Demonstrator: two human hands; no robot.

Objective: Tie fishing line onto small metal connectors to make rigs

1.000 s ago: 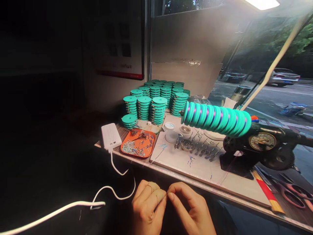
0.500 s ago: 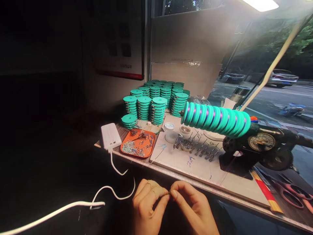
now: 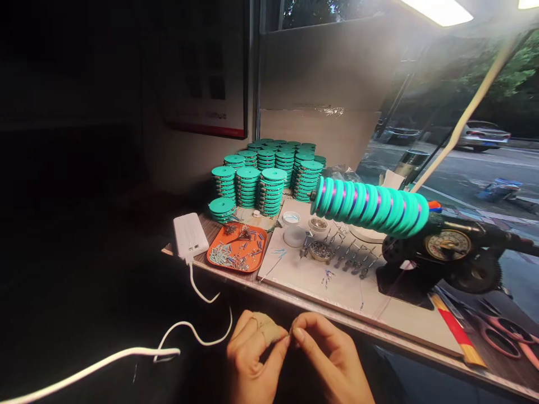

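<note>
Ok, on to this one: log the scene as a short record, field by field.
Left hand: pinching, tan coverings on some fingers
Right hand: pinching, close beside the left fingertips
Held item: too small to make out
Hands' place: before the near edge of the table
Tray: orange, small loose parts in it
White device: left of the tray, cable plugged in
Stacked spools: teal, farther back
Machine: right side, black, dial, teal row mounted
</note>
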